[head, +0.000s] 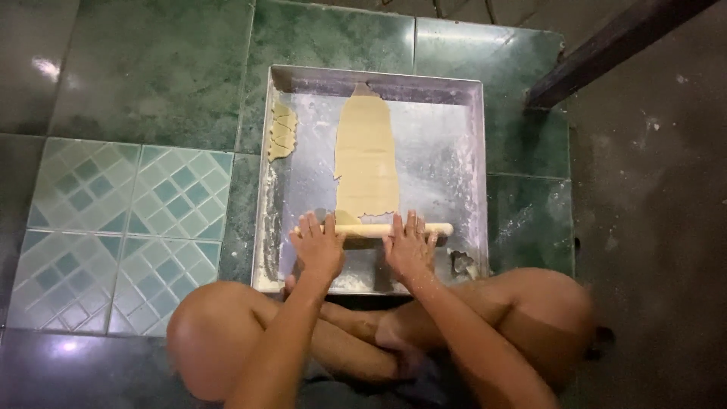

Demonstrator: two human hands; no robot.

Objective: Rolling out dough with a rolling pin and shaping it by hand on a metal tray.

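Observation:
A large square metal tray [473, 151] lies on the tiled floor in front of my crossed legs. A long strip of pale yellow rolled dough [366, 155] stretches down the tray's middle. A pale rolling pin [372, 229] lies crosswise at the strip's near end. My left hand [319, 244] rests flat on the pin's left part, fingers spread. My right hand [409, 244] presses flat on its right part. A small piece of cut dough [282, 132] sits by the tray's left wall.
A small metal cookie cutter [461, 262] lies in the tray's near right corner. Green and patterned tiles [121, 220] surround the tray. A dark beam [606, 45] slants at the upper right above grey floor. My knees flank the tray's near edge.

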